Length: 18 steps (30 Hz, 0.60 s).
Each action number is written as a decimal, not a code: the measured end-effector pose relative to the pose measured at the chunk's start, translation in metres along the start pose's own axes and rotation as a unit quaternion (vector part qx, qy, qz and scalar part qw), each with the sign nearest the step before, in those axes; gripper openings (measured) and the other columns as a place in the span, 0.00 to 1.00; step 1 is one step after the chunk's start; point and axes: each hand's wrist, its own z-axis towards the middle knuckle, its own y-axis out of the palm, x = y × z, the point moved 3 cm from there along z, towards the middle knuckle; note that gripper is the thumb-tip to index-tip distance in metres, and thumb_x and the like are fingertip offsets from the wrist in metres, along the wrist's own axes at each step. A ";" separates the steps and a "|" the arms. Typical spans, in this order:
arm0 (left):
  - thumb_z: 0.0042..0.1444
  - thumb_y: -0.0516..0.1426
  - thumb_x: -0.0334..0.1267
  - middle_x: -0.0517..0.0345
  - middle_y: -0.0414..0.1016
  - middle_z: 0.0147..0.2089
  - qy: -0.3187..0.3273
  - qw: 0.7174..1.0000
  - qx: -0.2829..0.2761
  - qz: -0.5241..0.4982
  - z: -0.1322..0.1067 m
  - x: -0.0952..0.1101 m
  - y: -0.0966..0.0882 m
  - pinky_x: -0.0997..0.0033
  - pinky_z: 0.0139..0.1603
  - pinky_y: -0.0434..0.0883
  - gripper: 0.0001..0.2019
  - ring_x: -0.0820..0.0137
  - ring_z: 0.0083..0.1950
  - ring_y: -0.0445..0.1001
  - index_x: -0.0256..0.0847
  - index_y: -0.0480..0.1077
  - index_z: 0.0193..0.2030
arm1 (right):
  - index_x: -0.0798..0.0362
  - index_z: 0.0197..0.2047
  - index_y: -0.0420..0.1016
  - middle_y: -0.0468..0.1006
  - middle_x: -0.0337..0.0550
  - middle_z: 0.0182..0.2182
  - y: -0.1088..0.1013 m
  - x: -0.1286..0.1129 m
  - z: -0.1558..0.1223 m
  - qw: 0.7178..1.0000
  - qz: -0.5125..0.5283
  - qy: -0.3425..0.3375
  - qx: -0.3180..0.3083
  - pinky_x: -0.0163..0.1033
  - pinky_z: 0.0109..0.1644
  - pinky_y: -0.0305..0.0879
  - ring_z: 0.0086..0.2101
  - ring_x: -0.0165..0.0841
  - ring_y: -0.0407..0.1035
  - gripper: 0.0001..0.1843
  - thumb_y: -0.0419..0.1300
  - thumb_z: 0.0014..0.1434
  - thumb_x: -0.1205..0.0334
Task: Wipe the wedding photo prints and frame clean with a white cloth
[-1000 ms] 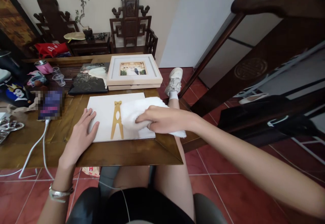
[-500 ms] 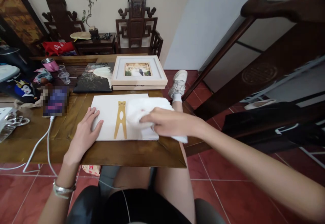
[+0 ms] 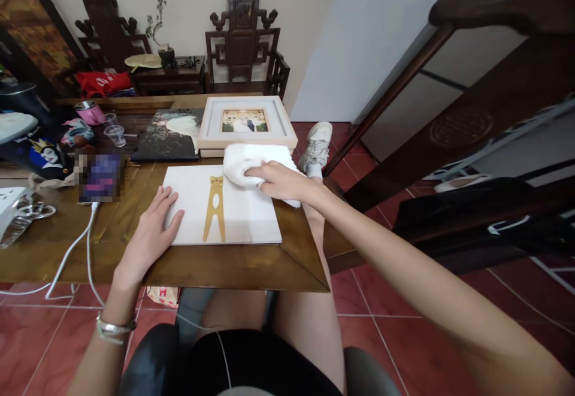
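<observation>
A flat white board (image 3: 249, 222) with a gold, cat-headed, long-legged shape (image 3: 216, 201) on its face lies near the table's front edge. My left hand (image 3: 155, 222) rests on its left edge, fingers spread. Over the board's far right corner, my right hand (image 3: 281, 178) grips a folded white cloth (image 3: 245, 157), pressing it down. Part of the cloth hangs past the board onto the table and hides that corner. Whether the gold shape is printed or a separate piece, I cannot tell.
Behind the board stand a framed picture (image 3: 279, 117) and a dark panel with a pale patch (image 3: 153, 141). Leftward are a phone (image 3: 101, 177) on a white cable (image 3: 90, 234), a plastic cup (image 3: 115, 135) and a pink mug (image 3: 90, 112). The wooden table (image 3: 233, 270) ends at right.
My right hand has moved the cloth away from me, from the board's right middle to its far right corner. My left hand stays in place on the board.
</observation>
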 end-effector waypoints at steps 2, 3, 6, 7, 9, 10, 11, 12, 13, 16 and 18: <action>0.63 0.49 0.49 0.42 0.63 0.67 -0.001 1.000 0.007 -0.003 0.000 0.000 0.000 0.49 0.70 0.55 0.25 0.57 0.72 0.55 0.34 0.67 0.59 | 0.60 0.53 0.73 0.77 0.54 0.51 0.004 -0.005 -0.002 1.000 -0.010 -0.003 0.012 0.52 0.58 0.61 0.57 0.46 0.65 0.30 0.47 0.48 0.81; 0.63 0.49 0.49 0.42 0.63 0.67 -0.002 1.000 0.010 -0.004 0.000 -0.001 0.000 0.49 0.70 0.55 0.25 0.57 0.72 0.55 0.34 0.67 0.59 | 0.61 0.54 0.72 0.75 0.56 0.54 0.006 -0.012 -0.007 1.000 -0.014 -0.004 0.013 0.55 0.61 0.57 0.61 0.47 0.60 0.31 0.47 0.48 0.81; 0.63 0.49 0.49 0.42 0.64 0.67 -0.009 1.000 0.011 -0.004 0.000 -0.001 0.001 0.50 0.70 0.55 0.24 0.57 0.71 0.55 0.34 0.68 0.58 | 0.62 0.54 0.73 0.66 0.61 0.61 0.015 -0.047 -0.037 1.000 -0.017 -0.003 0.003 0.62 0.66 0.49 0.67 0.50 0.48 0.30 0.49 0.48 0.82; 0.63 0.49 0.49 0.42 0.64 0.67 -0.010 1.000 0.012 -0.004 0.000 -0.001 0.002 0.50 0.70 0.55 0.24 0.56 0.72 0.55 0.34 0.68 0.58 | 0.61 0.52 0.75 0.64 0.62 0.63 0.019 -0.061 -0.049 1.000 -0.014 -0.007 0.003 0.64 0.67 0.48 0.67 0.52 0.47 0.28 0.50 0.48 0.81; 0.63 0.50 0.49 0.41 0.64 0.67 -0.013 1.000 0.015 -0.007 0.000 0.000 0.001 0.50 0.70 0.56 0.24 0.56 0.71 0.55 0.34 0.68 0.58 | 0.60 0.47 0.77 0.61 0.63 0.64 0.030 -0.091 -0.075 1.000 -0.012 -0.018 0.020 0.67 0.67 0.46 0.67 0.56 0.44 0.23 0.52 0.50 0.80; 0.63 0.50 0.49 0.41 0.64 0.67 -0.014 1.000 0.017 -0.009 0.000 0.001 0.001 0.50 0.70 0.56 0.24 0.56 0.71 0.55 0.33 0.68 0.58 | 0.59 0.44 0.79 0.60 0.64 0.65 0.035 -0.105 -0.086 0.999 -0.013 -0.024 0.039 0.70 0.66 0.46 0.66 0.59 0.44 0.20 0.54 0.50 0.79; 0.63 0.50 0.49 0.41 0.63 0.67 -0.015 1.000 0.017 -0.011 0.000 0.002 0.000 0.50 0.70 0.55 0.24 0.55 0.71 0.55 0.33 0.68 0.58 | 0.58 0.40 0.79 0.59 0.64 0.66 0.041 -0.116 -0.096 0.998 -0.017 -0.030 0.052 0.70 0.65 0.46 0.66 0.59 0.42 0.17 0.54 0.52 0.79; 0.63 0.50 0.48 0.40 0.63 0.67 -0.015 1.000 0.016 -0.011 0.000 0.003 -0.001 0.50 0.70 0.55 0.25 0.55 0.72 0.55 0.33 0.68 0.58 | 0.58 0.36 0.79 0.59 0.63 0.65 0.046 -0.126 -0.104 0.996 -0.025 -0.041 0.069 0.71 0.65 0.47 0.66 0.60 0.43 0.14 0.54 0.53 0.79; 0.63 0.49 0.48 0.40 0.62 0.67 -0.016 1.000 0.011 -0.010 0.000 0.005 -0.001 0.49 0.71 0.55 0.25 0.55 0.72 0.54 0.32 0.67 0.59 | 0.57 0.32 0.78 0.59 0.63 0.66 0.049 -0.133 -0.110 0.995 -0.028 -0.050 0.081 0.72 0.64 0.47 0.66 0.60 0.43 0.13 0.54 0.54 0.78; 0.63 0.49 0.48 0.40 0.61 0.68 -0.016 1.000 -0.008 -0.004 0.000 0.008 -0.003 0.50 0.71 0.54 0.26 0.56 0.72 0.52 0.31 0.66 0.60 | 0.56 0.31 0.78 0.59 0.62 0.66 0.048 -0.135 -0.111 0.995 0.001 -0.058 0.078 0.72 0.64 0.47 0.66 0.60 0.44 0.12 0.55 0.53 0.78; 0.63 0.49 0.49 0.40 0.61 0.68 -0.012 1.000 -0.015 0.000 0.000 0.008 -0.004 0.50 0.71 0.54 0.26 0.57 0.73 0.52 0.31 0.66 0.60 | 0.56 0.39 0.78 0.61 0.60 0.65 0.038 -0.122 -0.100 0.997 0.040 -0.047 0.045 0.68 0.66 0.48 0.66 0.56 0.46 0.16 0.55 0.50 0.78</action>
